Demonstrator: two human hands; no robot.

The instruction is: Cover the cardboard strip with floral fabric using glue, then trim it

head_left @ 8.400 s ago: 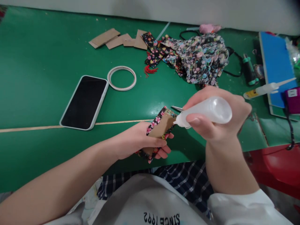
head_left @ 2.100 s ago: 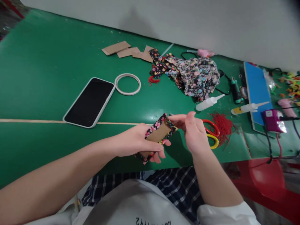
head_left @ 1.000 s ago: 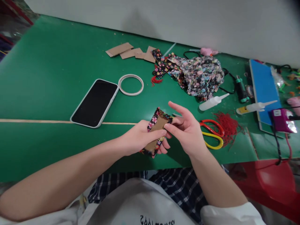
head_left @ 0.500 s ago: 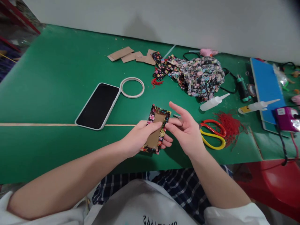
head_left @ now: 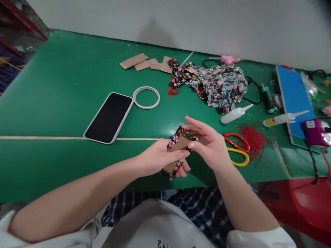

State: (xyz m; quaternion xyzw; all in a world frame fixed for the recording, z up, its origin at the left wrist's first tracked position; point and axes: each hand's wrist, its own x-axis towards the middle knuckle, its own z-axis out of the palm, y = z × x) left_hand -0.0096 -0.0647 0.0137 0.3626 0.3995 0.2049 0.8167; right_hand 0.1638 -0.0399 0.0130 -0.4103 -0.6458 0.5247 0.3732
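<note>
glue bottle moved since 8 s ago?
Yes. The glue bottle has left the right hand and now lies on the green table, just past the scissors, beside the floral cloth pile.

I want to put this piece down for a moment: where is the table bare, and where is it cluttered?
Bare green table lies left of the phone and tape ring, and along the near edge below the pale line. Right of the hands it is crowded: scissors, red threads, glue bottles, floral fabric.

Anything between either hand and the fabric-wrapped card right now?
Nothing visible. The left hand already grips the fabric-wrapped card over the table edge, and the right hand pinches its far end directly. Scissors lie off to the right, clear of both.
</note>
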